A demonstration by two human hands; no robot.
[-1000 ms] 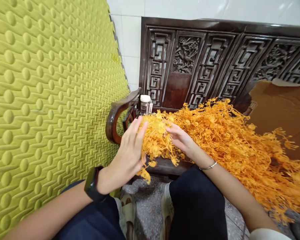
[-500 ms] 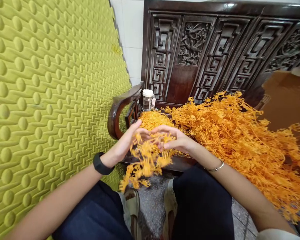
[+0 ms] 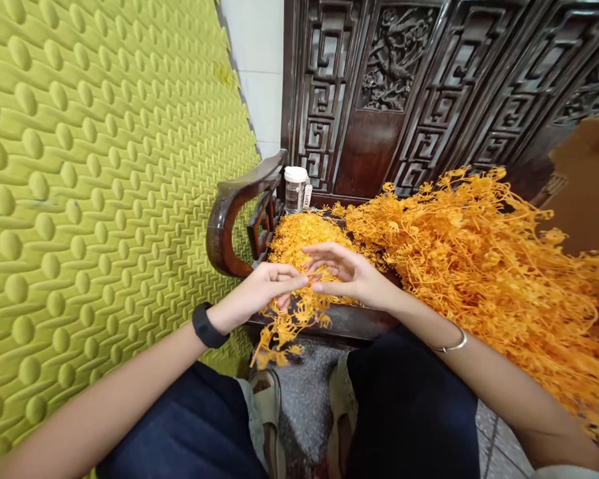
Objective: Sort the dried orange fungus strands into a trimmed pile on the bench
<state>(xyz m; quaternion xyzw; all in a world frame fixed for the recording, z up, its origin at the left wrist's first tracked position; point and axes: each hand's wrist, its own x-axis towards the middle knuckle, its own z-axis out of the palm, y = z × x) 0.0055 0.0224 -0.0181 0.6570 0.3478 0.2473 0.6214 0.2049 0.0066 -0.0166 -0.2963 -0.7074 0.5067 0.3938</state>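
1. Here, a sprig of orange flowers [image 3: 289, 329] is held up in front of the bench, its loose end hung below the left hand, over the floor.
2. By the left hand [image 3: 259, 293], the sprig is gripped in a pinch, with thumb and forefinger brought together at the tips.
3. The right hand [image 3: 352, 276] is held close by, its thumb and forefinger spread well apart; whether the sprig is touched by its other, curled fingers cannot be told.
4. Behind the hands, a small heap of orange flowers [image 3: 307, 233] is gathered on the bench seat [image 3: 349, 322].
5. To its right, a large pile of orange stems [image 3: 479, 266] is spread along the bench.
6. Behind the small heap, a clear jar [image 3: 295, 189] is topped with a white lid; a small tag beside it is marked "LUCK".
7. The seat is bounded by a curved armrest [image 3: 224, 226] on the left and a carved back [image 3: 374, 153] behind.
8. A piece of cardboard [image 3: 586, 179] is seen behind the large pile.
9. The left side is filled by a yellow mat [image 3: 104, 166].
10. Below, sandals [image 3: 267, 399] are seen on the speckled floor [image 3: 302, 372].
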